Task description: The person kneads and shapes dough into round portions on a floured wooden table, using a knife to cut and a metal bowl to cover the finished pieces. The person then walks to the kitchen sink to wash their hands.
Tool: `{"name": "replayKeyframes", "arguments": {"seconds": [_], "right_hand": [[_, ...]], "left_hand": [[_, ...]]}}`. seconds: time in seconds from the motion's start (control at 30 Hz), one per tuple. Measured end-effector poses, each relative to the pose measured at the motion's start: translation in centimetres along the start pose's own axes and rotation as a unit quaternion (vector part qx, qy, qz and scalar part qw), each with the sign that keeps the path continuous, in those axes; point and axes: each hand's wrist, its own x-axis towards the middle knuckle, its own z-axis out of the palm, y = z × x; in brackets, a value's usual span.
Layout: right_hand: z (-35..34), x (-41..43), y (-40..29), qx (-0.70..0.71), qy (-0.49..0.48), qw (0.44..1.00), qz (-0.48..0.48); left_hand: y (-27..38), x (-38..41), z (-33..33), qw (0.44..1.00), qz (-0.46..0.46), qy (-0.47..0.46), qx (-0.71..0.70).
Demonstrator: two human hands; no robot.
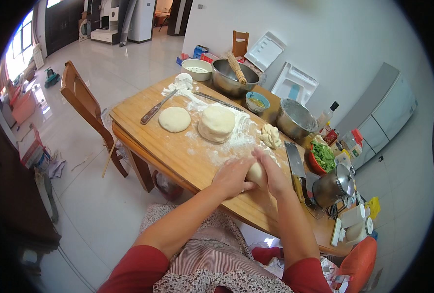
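Observation:
Between my two palms is a pale lump of dough, resting on the wooden board near its front edge. My left hand cups it from the left, thumb toward me. My right hand presses along its right side, fingers pointing away. Both hands hide part of the lump. Just beyond them lies a small rough piece of dough. A thick round stack of dough sits on scattered flour, with a flat dough round to its left.
Right of my hands lies a cleaver. A metal pot and a red bowl of greens stand along the right. Steel bowls and a blue bowl line the far side. A flat-bladed tool lies left.

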Motion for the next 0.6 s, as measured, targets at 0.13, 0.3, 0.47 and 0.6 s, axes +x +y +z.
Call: {"name": "replayKeyframes", "arguments": {"seconds": [0.13,0.3,0.47,0.6], "right_hand": [[-0.2,-3.2,1.5,-0.252,-0.016,0.961,-0.111],[-2.2,2.0,4.0,-0.19,0.026,0.98,-0.057],[-0.5,1.8,1.4,0.125,0.063,0.99,0.035],[0.3,-2.9,1.1,-0.084,-0.021,0.992,-0.091]], "left_hand": [[-0.2,-0.5,0.3,0.996,0.031,-0.078,0.024],[0.0,-0.7,1.4,0.992,0.102,0.073,0.031],[-0.2,-0.1,0.7,0.999,0.039,-0.014,0.017],[0.6,-0.5,-1.1,0.99,-0.019,-0.135,-0.047]]}}
